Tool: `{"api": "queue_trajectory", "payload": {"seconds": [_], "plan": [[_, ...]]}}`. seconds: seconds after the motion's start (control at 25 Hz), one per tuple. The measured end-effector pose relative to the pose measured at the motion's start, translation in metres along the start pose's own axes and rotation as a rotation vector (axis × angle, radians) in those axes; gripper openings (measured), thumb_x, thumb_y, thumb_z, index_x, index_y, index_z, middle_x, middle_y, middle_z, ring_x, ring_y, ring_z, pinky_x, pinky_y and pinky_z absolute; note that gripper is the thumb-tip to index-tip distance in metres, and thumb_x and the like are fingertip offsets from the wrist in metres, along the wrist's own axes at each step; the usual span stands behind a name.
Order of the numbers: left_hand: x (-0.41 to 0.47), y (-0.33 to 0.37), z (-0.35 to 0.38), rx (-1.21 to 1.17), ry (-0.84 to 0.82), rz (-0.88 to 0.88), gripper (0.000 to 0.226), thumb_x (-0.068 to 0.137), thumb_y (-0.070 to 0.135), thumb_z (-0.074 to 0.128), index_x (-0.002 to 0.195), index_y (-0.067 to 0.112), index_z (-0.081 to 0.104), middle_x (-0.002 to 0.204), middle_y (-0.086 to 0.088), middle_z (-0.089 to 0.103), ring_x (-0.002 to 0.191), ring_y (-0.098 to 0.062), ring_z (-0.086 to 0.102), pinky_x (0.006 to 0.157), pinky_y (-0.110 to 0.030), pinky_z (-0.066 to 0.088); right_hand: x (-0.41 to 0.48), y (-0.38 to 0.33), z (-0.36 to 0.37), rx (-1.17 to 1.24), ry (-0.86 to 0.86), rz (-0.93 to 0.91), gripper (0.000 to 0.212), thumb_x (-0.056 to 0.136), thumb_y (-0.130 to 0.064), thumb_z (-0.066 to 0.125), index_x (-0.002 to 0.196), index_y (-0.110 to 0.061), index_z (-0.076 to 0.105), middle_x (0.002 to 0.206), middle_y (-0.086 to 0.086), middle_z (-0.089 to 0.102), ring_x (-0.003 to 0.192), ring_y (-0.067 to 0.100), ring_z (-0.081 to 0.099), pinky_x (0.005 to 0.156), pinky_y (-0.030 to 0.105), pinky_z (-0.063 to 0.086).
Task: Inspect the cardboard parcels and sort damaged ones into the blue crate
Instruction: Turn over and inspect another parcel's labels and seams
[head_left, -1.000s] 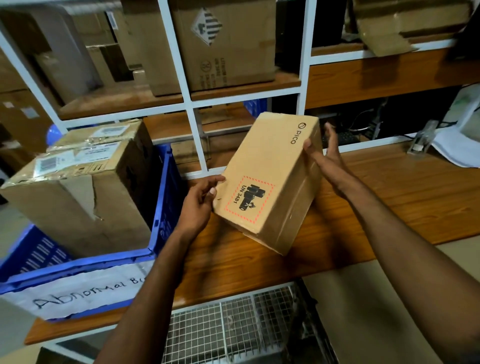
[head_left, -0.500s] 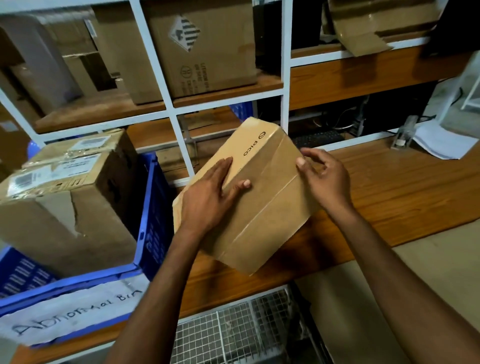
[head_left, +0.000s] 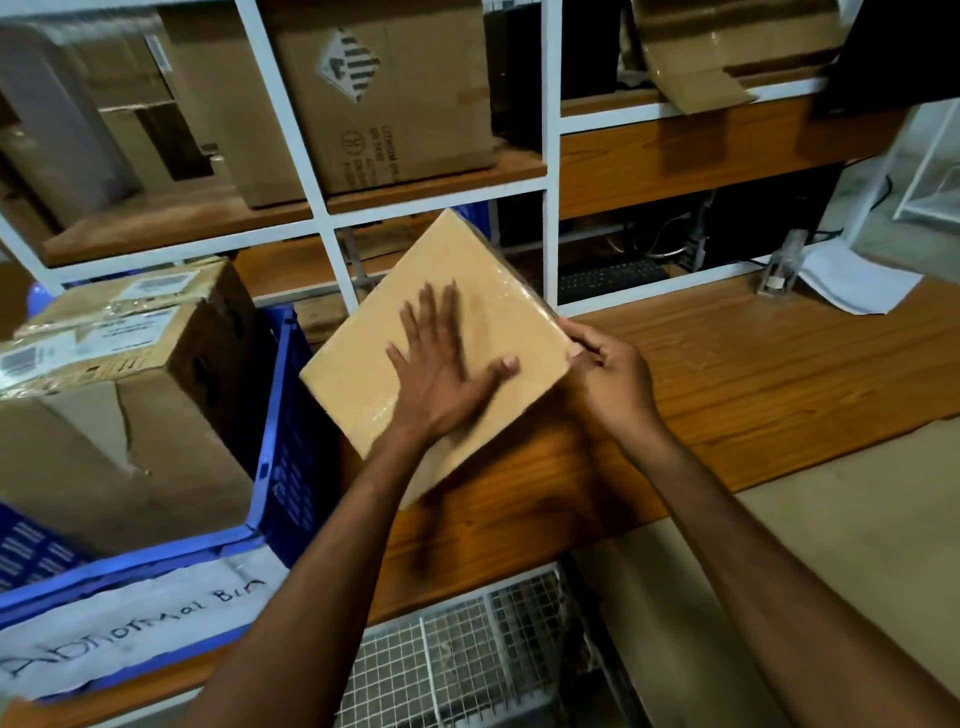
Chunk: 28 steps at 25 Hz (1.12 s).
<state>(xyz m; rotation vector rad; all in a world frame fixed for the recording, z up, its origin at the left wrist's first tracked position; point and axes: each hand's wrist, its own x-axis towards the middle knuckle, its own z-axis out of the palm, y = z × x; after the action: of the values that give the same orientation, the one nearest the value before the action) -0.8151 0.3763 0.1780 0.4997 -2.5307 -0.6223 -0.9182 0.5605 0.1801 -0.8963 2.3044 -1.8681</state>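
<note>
Both hands are holding the parcel (head_left: 363, 364) tilted above the wooden bench (head_left: 753, 374): the left hand (head_left: 441, 379) is lying flat with fingers spread on its top face, the right hand (head_left: 608, 374) is gripping its 3 o'clock corner. At 9 o'clock the blue crate (head_left: 280, 441) is holding a torn box (head_left: 119, 415).

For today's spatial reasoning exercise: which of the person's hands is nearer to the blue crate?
Left. The left hand lies flat on the face of the held parcel, on the side toward the blue crate. The right hand grips the parcel's far edge, away from the crate.
</note>
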Motion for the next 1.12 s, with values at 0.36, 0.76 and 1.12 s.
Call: {"api": "queue_trajectory", "payload": {"seconds": [0.36, 0.76, 1.12], "plan": [[-0.024, -0.029, 0.011, -0.107, 0.075, -0.209, 0.063, 0.102, 0.067, 0.025, 0.158, 0.040, 0.036, 0.156, -0.007, 0.049, 0.134, -0.032, 0.053, 0.100, -0.038, 0.045, 0.017, 0.018, 0.007, -0.324, -0.080, 0.108, 0.070, 0.091, -0.066, 0.061, 0.154, -0.045, 0.039, 0.167, -0.004, 0.026, 0.151, 0.030, 0.020, 0.118, 0.056, 0.030], [-0.005, -0.005, -0.004, -0.056, 0.268, -0.078, 0.059, 0.106, 0.060, 0.040, 0.155, 0.028, 0.045, 0.131, -0.008, 0.068, 0.104, -0.020, 0.070, 0.072, -0.034, 0.058, 0.019, -0.012, 0.025, -0.022, 0.128, 0.043, 0.039, 0.096, -0.017, 0.070, 0.134, -0.023, 0.064, 0.132, -0.007, 0.063, 0.117, 0.010, 0.062, 0.075, 0.014, 0.058], [0.016, 0.025, -0.057, -0.137, 0.493, -0.134, 0.044, 0.105, 0.051, 0.054, 0.141, 0.027, 0.060, 0.115, 0.005, 0.075, 0.078, 0.010, 0.062, 0.056, -0.004, 0.047, 0.054, -0.056, 0.022, 0.211, 0.221, 0.014, 0.045, 0.093, -0.023, 0.075, 0.137, -0.017, 0.065, 0.138, 0.001, 0.065, 0.119, 0.006, 0.063, 0.099, 0.027, 0.056]]}}
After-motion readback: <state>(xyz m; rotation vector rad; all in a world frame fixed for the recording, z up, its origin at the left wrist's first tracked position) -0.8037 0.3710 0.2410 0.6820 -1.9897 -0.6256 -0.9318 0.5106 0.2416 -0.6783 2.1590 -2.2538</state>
